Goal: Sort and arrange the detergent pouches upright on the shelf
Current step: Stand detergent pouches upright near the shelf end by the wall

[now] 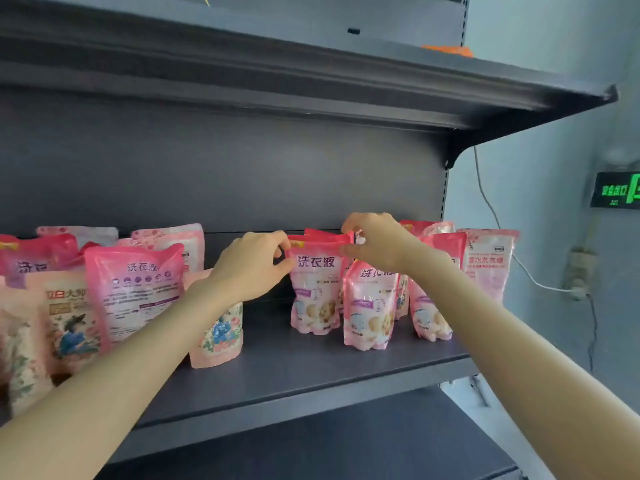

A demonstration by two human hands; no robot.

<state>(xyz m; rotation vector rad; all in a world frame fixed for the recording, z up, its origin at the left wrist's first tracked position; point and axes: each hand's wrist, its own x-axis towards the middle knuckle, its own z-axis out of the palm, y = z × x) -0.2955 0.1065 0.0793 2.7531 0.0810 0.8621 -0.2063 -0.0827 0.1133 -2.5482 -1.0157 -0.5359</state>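
The dark grey shelf (311,372) fills my view, its board running from eight o'clock across to three. A crowd of pink and floral pouches (133,292) stands at nine o'clock on the board, and a smaller group of pink pouches (488,265) stands at three o'clock. Between them, near the middle, one pink detergent pouch (315,289) stands upright on the board. My left hand (249,268) pinches its top corner at ten o'clock. My right hand (377,244) pinches the corner at two o'clock.
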